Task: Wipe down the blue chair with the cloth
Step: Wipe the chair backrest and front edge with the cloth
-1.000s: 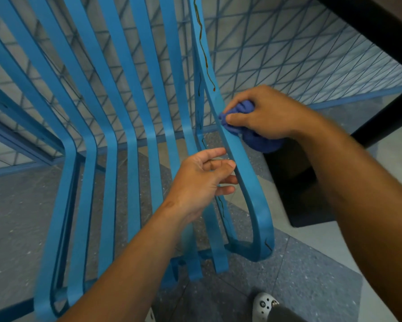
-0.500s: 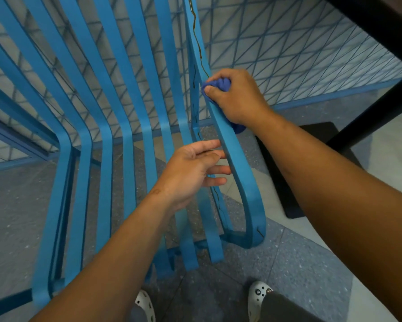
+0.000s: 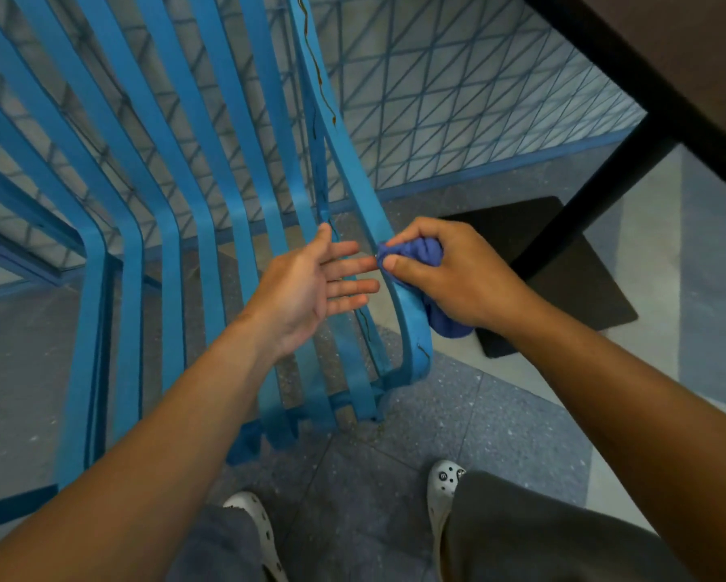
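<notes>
Since the frame half a second earlier, the right hand (image 3: 449,275) has travelled down the outer slat (image 3: 355,191) of the blue chair (image 3: 210,228), from the upper stretch to the section just above the curved front bend. Its fingers and thumb are curled round the bunched cloth (image 3: 420,254), pressing it against the slat's outer edge; a fold of the cloth hangs below the palm on the far side of the slat. The left hand (image 3: 311,283) is now wide, with fingers straightened and spread, where earlier they were loosely bent. It holds nothing. Its fingertips (image 3: 365,264) lie just beside the thumb of the right hand, over the gap between the outer slat and the next slat inward; whether they touch the chair cannot be determined. A thin dark streak runs along the outer slat above the right hand. Beyond the right hand stand a dark table leg (image 3: 596,191) and its black base plate (image 3: 563,262) on the floor (image 3: 500,413). Below both forearms, two white perforated clogs (image 3: 443,483) rest on the floor.
</notes>
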A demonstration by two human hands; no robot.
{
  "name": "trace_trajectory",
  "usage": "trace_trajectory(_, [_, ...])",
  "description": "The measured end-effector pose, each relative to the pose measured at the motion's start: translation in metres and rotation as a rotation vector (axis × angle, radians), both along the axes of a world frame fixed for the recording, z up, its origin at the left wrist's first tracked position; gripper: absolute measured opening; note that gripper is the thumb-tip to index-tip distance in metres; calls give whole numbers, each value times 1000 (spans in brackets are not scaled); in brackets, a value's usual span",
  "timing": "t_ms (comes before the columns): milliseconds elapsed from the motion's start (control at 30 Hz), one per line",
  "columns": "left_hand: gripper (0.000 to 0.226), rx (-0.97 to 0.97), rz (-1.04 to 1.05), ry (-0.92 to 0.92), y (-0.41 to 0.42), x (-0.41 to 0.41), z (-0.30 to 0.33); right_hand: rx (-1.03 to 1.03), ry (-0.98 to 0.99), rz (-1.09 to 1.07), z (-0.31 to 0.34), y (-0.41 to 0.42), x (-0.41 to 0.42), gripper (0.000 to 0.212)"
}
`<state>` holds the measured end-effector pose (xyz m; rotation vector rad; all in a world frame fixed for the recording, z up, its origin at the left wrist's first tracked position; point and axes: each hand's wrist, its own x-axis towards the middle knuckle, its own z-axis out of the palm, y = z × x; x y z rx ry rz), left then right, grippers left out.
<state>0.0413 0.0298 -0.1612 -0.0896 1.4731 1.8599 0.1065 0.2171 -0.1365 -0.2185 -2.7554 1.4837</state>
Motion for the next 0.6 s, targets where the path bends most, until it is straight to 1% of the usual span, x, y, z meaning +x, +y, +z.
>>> trace_trajectory(133, [41,-60,-61,53,4,25,2,-28,-69,43,2,3,36,16])
trace_trajectory(233, [31,-107,-150,117,9,42,-3,85,-103,59,-2,13,60,18])
trace_trajectory(333, [27,-176,-205,185,8,51,-7,156,-126,-16,-7,29,83,15])
trace_trajectory(400, [23,-225,-228,233,5,54,-9,130,-115,-66,-12,37,95,14])
trace_trajectory(467, [22,-257,-243,270,3,55,-9,53,-112,-87,-17,39,101,15])
trace_trajectory(533, [23,-276,-254,297,3,56,-9,-7,-119,-87,-21,40,100,15])
trace_trajectory(600, [24,-301,-267,318,4,57,-9,-20,-116,-65,-23,42,96,11])
